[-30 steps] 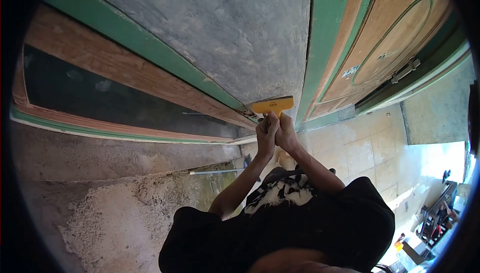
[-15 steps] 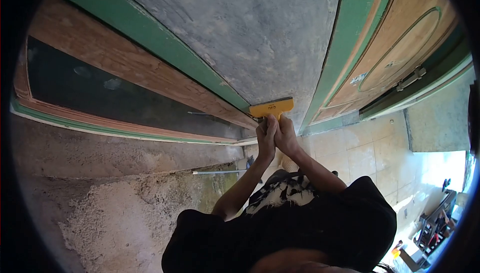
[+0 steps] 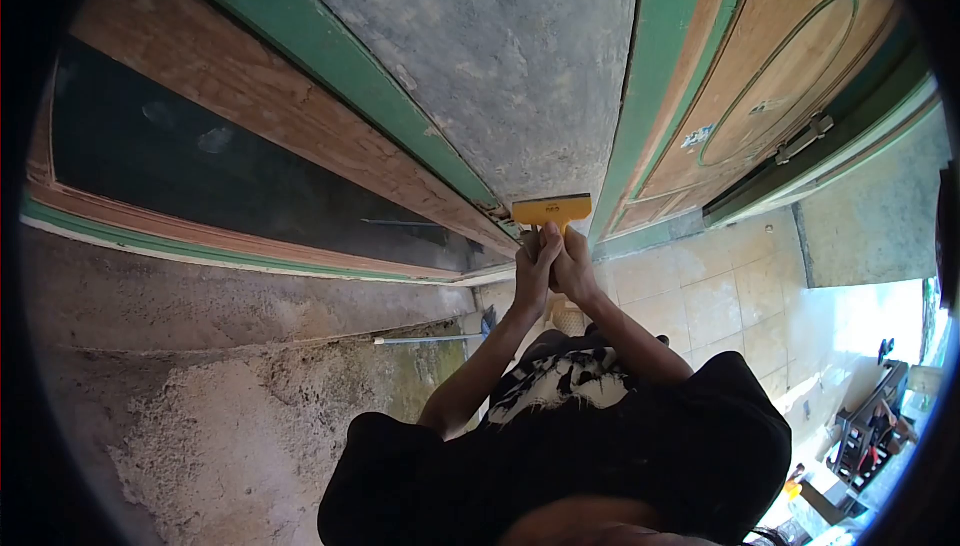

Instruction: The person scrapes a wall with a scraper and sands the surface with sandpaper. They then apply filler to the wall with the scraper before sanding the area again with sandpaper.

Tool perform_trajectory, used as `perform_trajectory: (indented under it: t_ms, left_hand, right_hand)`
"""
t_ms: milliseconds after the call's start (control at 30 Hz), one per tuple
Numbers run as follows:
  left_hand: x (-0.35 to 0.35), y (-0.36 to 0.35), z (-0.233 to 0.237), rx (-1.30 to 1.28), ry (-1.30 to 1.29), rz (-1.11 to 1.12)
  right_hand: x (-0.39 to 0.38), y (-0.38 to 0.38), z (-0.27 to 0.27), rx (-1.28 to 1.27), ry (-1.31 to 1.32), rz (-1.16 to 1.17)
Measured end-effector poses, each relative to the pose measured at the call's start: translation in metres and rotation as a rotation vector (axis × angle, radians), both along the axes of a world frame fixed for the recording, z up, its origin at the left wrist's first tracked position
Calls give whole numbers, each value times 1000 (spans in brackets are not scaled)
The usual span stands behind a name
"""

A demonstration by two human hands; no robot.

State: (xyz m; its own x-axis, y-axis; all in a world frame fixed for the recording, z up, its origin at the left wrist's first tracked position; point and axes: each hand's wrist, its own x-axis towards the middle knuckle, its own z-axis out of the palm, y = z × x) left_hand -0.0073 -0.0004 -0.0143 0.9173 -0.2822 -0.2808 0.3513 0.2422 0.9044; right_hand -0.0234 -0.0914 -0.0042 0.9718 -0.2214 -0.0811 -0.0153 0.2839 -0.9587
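Note:
A yellow wide-bladed scraper (image 3: 552, 210) lies with its dark edge against the lower part of the grey wall strip (image 3: 500, 66), between two green frames. Both hands meet just below its blade, side by side and touching. My left hand (image 3: 535, 268) is closed, its thumb up near the tool; something greyish shows beside it, too small to make out. My right hand (image 3: 573, 268) is wrapped round the scraper's handle, which is mostly hidden by the fingers.
On the left is a green and wood window frame (image 3: 300, 131) with dark glass. A wooden door (image 3: 770, 96) with a metal bolt (image 3: 805, 139) stands at the right. Below are a rough wall (image 3: 230, 426), a pale pipe (image 3: 420, 340), floor tiles (image 3: 712, 306) and a cluttered dark rack (image 3: 865, 436).
The view has shifted, so the wall and door appear further left. The scraper's blade sits more level and slightly further right, with both hands still together below it.

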Motion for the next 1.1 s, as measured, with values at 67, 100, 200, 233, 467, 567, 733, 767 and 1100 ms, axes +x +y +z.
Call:
perform_trajectory:
  t_ms: [67, 100, 200, 233, 467, 567, 733, 767, 1100]
  left_hand:
    - [3, -4, 13, 5, -73, 29]
    - [3, -5, 22, -50, -71, 36]
    - [4, -10, 37, -148, -69, 47]
    - [4, -11, 39, -190, -74, 54]
    - [6, -7, 24, -193, -46, 13]
    - [10, -4, 20, -201, -33, 10]
    - [7, -8, 25, -196, -58, 35]
    - [7, -8, 23, -195, -57, 34]
    - [10, -12, 18, -125, -79, 69]
  right_hand:
    - [1, -2, 19, 26, 2, -8]
    - [2, -2, 26, 52, 6, -17]
    - [6, -3, 34, 111, 1, -50]
    - [7, -5, 33, 112, 1, -50]
    - [10, -6, 30, 57, -6, -31]
    - [12, -6, 23, 43, -10, 5]
    - [14, -4, 20, 4, -81, -21]
    - [12, -5, 23, 12, -67, -8]
    - [14, -8, 21, -18, -77, -7]
